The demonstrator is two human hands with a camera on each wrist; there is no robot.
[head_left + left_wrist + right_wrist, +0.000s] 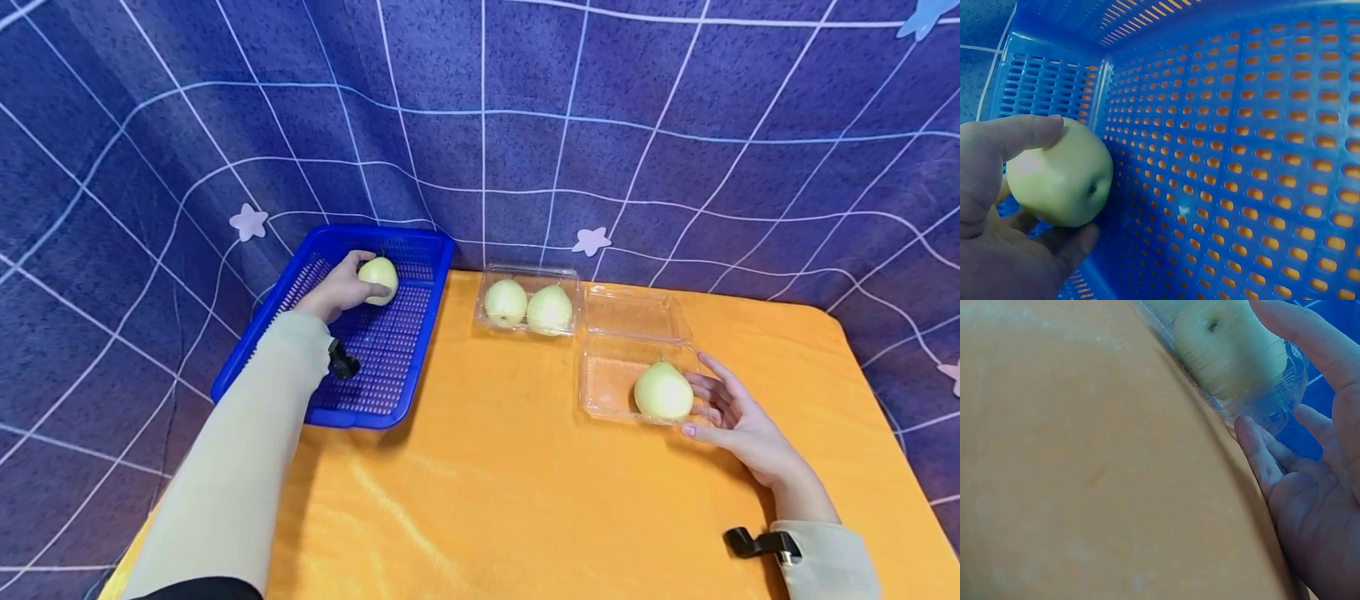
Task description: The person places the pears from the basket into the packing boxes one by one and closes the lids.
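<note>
My left hand (341, 287) grips a pale green pear (379, 279) inside the blue plastic basket (429, 350). The left wrist view shows thumb and fingers around that pear (1063, 175), close to the basket's slotted end wall. A clear plastic clamshell box (607, 400) lies with its lid (633, 315) folded back. One pear (663, 392) sits in the right end of this box. Beside that end is my right hand (738, 421), thumb and fingers spread around the corner. In the right wrist view its fingertips are at the clear wall; whether they touch is hard to tell.
Left of the open box stands a closed clear box (528, 325) with two pears in it. An orange cloth (510, 483) covers the table. Behind it hangs a dark blue curtain (525, 150) with white lines and stars.
</note>
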